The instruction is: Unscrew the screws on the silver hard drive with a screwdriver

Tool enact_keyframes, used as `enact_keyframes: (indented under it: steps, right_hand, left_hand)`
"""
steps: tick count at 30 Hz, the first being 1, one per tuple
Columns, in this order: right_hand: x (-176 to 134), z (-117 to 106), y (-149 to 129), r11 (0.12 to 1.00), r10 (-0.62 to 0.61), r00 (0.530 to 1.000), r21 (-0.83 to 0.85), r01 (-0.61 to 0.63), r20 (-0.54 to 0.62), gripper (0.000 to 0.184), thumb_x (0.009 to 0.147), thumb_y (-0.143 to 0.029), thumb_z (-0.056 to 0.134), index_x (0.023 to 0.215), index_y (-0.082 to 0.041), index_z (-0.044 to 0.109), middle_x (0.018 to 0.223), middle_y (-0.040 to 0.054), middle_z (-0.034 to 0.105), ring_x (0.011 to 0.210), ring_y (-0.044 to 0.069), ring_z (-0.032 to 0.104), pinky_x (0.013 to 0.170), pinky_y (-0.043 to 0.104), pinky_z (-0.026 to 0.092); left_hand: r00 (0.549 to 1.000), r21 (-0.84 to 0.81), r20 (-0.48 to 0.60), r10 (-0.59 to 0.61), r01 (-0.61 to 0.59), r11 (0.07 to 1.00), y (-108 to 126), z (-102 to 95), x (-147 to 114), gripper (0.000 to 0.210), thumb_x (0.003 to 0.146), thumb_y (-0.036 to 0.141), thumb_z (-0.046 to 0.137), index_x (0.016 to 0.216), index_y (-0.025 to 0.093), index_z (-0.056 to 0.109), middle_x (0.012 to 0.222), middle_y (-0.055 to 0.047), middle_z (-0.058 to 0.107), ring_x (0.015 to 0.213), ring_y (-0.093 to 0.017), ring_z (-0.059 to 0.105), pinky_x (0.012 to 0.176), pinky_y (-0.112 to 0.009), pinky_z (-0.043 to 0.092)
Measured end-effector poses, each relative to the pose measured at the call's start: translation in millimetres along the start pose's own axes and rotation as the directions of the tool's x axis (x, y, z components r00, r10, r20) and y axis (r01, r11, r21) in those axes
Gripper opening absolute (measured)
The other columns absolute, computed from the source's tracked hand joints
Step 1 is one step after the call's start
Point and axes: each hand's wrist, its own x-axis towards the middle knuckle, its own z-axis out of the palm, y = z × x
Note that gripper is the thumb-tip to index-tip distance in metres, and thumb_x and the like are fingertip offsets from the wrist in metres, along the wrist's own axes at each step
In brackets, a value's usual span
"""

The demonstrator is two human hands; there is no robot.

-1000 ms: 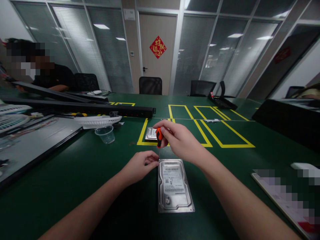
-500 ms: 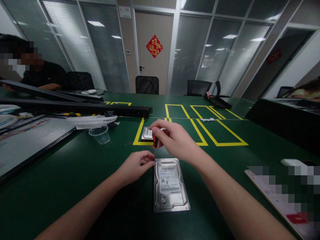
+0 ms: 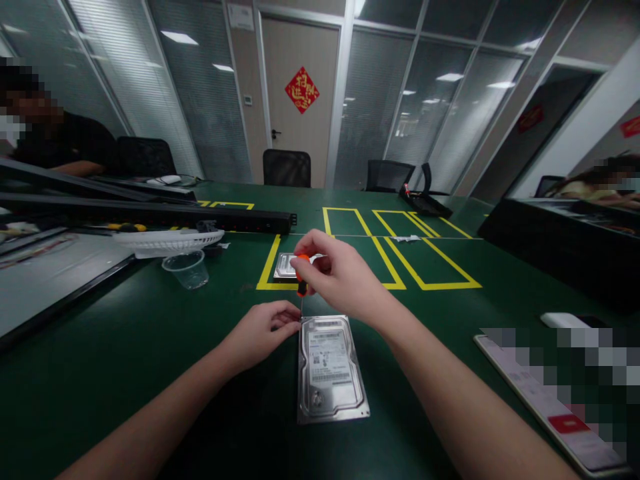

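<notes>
A silver hard drive (image 3: 333, 373) with a white label lies flat on the green table before me. My right hand (image 3: 333, 270) grips a screwdriver (image 3: 302, 287) with an orange and black handle, held upright. Its thin shaft points down to the drive's far left corner. My left hand (image 3: 270, 330) is beside that corner, thumb and fingers drawn together around the screwdriver's tip and against the drive's edge. What sits between those fingertips is too small to make out. Beyond my right hand lies a second hard drive (image 3: 285, 267), partly covered by that hand.
At left are a clear plastic cup (image 3: 187, 270), a white basket (image 3: 173, 241), long black bars (image 3: 240, 219) and a flat panel (image 3: 65, 273). Yellow tape (image 3: 450, 287) outlines boxes on the table. At right lie a phone-like slab (image 3: 530, 393) and a black case (image 3: 555, 253). People sit at both sides.
The view has shifted slightly, so everything appears a little further left. Both hands keep their places at the drive's corner, the screwdriver still upright in the right one.
</notes>
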Motion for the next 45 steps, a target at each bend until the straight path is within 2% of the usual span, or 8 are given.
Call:
enact_keyframes:
  steps: [11,15,18,24,31,38,42,45]
  right_hand:
    - [-0.2,-1.9,-1.8,0.999,0.032,0.997,0.041,-0.035,0.077,0.027,0.107,-0.022,0.042,0.116,-0.020,0.067,0.074,-0.0022,0.065,0.065,0.012,0.066,0.067,0.027,0.050]
    - [-0.3,-0.4,-1.0,0.999,0.037,0.999,0.018,-0.037,0.028,0.013,0.103,-0.031,0.054,0.103,-0.021,0.063,0.076,-0.0015,0.067,0.067,0.014,0.066,0.065,0.027,0.049]
    - [-0.2,-0.2,-0.8,0.999,0.048,0.999,-0.013,-0.048,0.002,0.015,0.098,-0.036,0.063,0.094,-0.022,0.058,0.075,-0.0022,0.066,0.063,0.013,0.062,0.062,0.027,0.047]
    - [0.5,-1.4,1.3,0.999,-0.038,0.998,0.000,0.038,0.042,0.015,0.101,-0.036,0.061,0.107,-0.024,0.067,0.099,0.0003,0.069,0.071,0.011,0.062,0.068,0.027,0.050]
    - [0.5,-1.5,-3.4,0.999,0.032,0.997,0.009,-0.033,0.064,0.029,0.109,-0.033,0.043,0.112,-0.020,0.069,0.082,-0.0008,0.066,0.064,0.011,0.066,0.069,0.028,0.050]
    - [-0.1,-1.3,-3.7,0.997,0.065,0.998,-0.040,-0.065,0.002,0.018,0.100,-0.037,0.061,0.095,-0.020,0.063,0.075,-0.0012,0.067,0.063,0.013,0.062,0.061,0.026,0.046]
    - [0.1,-1.3,0.0,1.000,-0.017,1.000,-0.006,0.017,0.000,0.013,0.101,-0.034,0.060,0.106,-0.022,0.064,0.089,-0.0010,0.069,0.064,0.011,0.061,0.064,0.026,0.047]
    - [0.4,-1.5,-0.9,0.999,-0.012,0.999,0.031,0.010,0.046,0.018,0.103,-0.037,0.057,0.101,-0.022,0.067,0.083,-0.0021,0.067,0.063,0.011,0.064,0.065,0.026,0.049]
  left_hand:
    - [1.000,-0.009,-0.001,0.017,-0.017,1.000,-0.7,0.0,0.7,0.024,0.090,0.034,0.070,0.106,0.017,0.073,0.104,-0.008,0.081,0.098,-0.025,0.078,0.090,-0.038,0.061]
    - [1.000,-0.008,-0.003,0.014,-0.014,1.000,-0.3,-0.2,0.2,0.024,0.089,0.034,0.070,0.106,0.017,0.073,0.105,-0.008,0.081,0.098,-0.025,0.078,0.090,-0.038,0.061]
    - [1.000,0.003,-0.005,0.008,-0.008,1.000,-0.9,-0.5,-0.5,0.025,0.090,0.034,0.070,0.107,0.017,0.073,0.105,-0.008,0.081,0.099,-0.025,0.078,0.090,-0.037,0.061]
    - [1.000,-0.010,-0.002,0.019,-0.019,1.000,-0.8,-0.8,-0.5,0.023,0.090,0.034,0.070,0.106,0.017,0.072,0.105,-0.008,0.081,0.099,-0.025,0.078,0.090,-0.038,0.062]
    - [1.000,-0.009,-0.008,0.012,-0.012,1.000,-2.0,-0.1,-0.2,0.021,0.090,0.032,0.071,0.106,0.018,0.073,0.103,-0.007,0.081,0.096,-0.024,0.078,0.088,-0.036,0.062]
    - [1.000,0.014,-0.010,0.008,-0.008,1.000,1.0,-1.2,-0.3,0.021,0.090,0.032,0.070,0.106,0.018,0.073,0.105,-0.007,0.081,0.097,-0.024,0.078,0.089,-0.036,0.062]
    - [1.000,0.007,-0.001,0.012,-0.012,1.000,3.4,-1.5,-0.8,0.021,0.090,0.033,0.069,0.106,0.018,0.073,0.105,-0.006,0.081,0.097,-0.024,0.078,0.090,-0.037,0.062]
    - [1.000,0.001,0.001,0.015,-0.015,1.000,4.0,-1.4,-0.8,0.020,0.090,0.033,0.069,0.105,0.019,0.073,0.105,-0.006,0.082,0.096,-0.024,0.078,0.090,-0.037,0.062]
